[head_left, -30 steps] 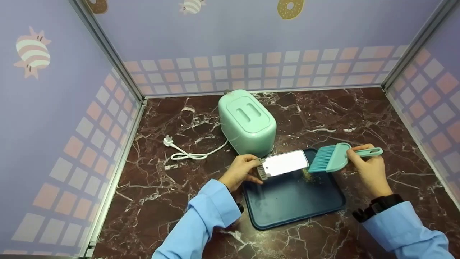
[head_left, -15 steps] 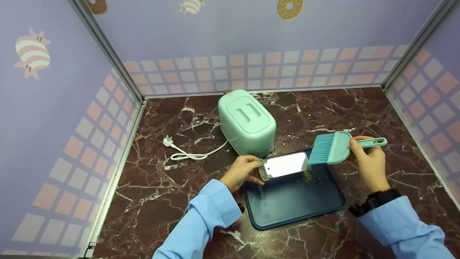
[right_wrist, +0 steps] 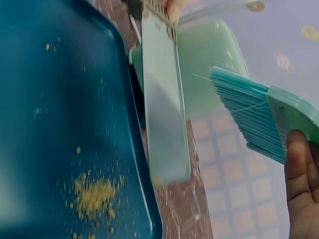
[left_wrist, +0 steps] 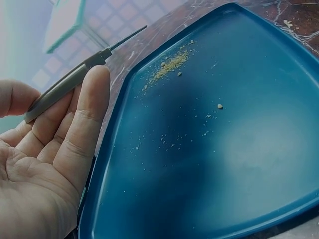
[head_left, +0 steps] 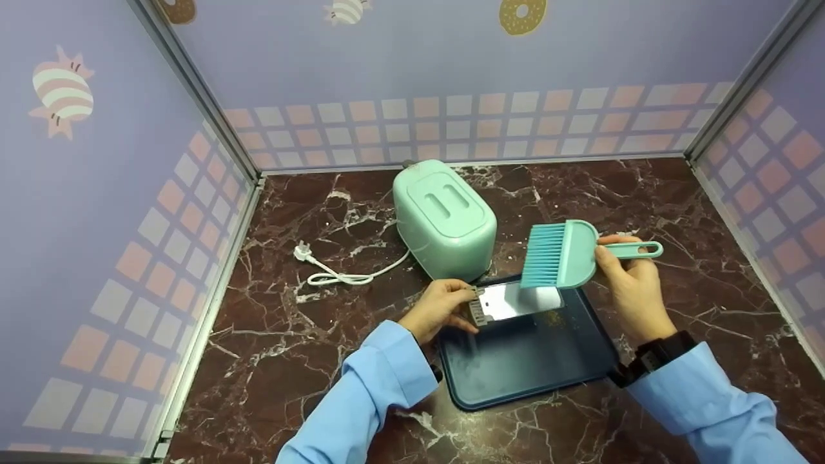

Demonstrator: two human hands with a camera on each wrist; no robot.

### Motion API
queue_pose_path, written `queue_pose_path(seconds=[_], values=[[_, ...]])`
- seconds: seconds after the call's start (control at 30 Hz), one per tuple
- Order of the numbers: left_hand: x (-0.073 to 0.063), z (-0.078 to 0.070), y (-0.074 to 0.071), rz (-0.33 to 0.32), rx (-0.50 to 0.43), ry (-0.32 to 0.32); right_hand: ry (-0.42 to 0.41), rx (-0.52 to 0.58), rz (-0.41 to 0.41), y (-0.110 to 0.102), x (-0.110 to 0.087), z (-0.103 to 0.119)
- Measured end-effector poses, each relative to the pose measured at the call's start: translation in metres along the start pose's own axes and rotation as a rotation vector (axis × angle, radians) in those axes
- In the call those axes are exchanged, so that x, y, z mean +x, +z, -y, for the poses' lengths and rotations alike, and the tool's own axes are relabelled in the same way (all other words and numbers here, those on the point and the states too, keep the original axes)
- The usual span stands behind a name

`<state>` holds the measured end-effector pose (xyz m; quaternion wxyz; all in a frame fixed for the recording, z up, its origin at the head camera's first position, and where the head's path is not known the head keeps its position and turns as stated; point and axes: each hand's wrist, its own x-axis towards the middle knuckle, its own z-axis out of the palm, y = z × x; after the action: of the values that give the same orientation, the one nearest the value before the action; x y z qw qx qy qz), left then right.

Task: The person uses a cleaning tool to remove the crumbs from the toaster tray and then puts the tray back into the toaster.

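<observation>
My left hand (head_left: 441, 308) pinches the slotted end of a flat metal crumb tray (head_left: 504, 305), held above the far side of a dark blue tray (head_left: 528, 367). Seen edge-on in the left wrist view, the crumb tray (left_wrist: 70, 82) sits between thumb and fingers. My right hand (head_left: 635, 293) grips a mint-green brush (head_left: 578, 254) at the base of its handle. Its blue bristles point left and overlap the crumb tray in the head view; the right wrist view shows the bristles (right_wrist: 246, 109) apart from the metal. Yellowish crumbs (right_wrist: 94, 196) lie piled in the blue tray.
Behind the blue tray stands a mint-green toaster (head_left: 445, 219) with a lid over its top. Its white cord and plug (head_left: 341, 278) lie to the left on the marbled table. Patterned panels (head_left: 464, 125) enclose the back and sides.
The brush has risen off the crumb tray's right end and swung left over it. The left hand and crumb tray have shifted slightly right and down.
</observation>
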<state>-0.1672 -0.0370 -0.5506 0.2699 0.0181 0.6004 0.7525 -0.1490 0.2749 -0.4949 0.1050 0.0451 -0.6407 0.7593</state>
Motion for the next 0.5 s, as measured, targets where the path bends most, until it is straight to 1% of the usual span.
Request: queue_pose_path(seconds=[0.07, 0.17, 0.3, 0.4, 0.5], values=[[0.001, 0.001, 0.001, 0.003, -0.007, 0.0, 0.006, -0.007, 0.021, 0.007, -0.001, 0.0], [0.001, 0.001, 0.003, 0.011, -0.006, -0.004, 0.031, 0.028, 0.057, 0.016, -0.002, -0.001], [0.002, 0.001, 0.004, 0.021, 0.002, -0.012, 0.066, 0.041, 0.094, 0.026, -0.004, -0.004], [0.003, 0.001, 0.006, 0.022, 0.004, -0.016, 0.077, 0.011, 0.1, 0.031, -0.005, -0.008], [0.002, 0.002, 0.008, 0.023, -0.001, -0.017, 0.093, 0.01, 0.102, 0.036, -0.006, -0.012]])
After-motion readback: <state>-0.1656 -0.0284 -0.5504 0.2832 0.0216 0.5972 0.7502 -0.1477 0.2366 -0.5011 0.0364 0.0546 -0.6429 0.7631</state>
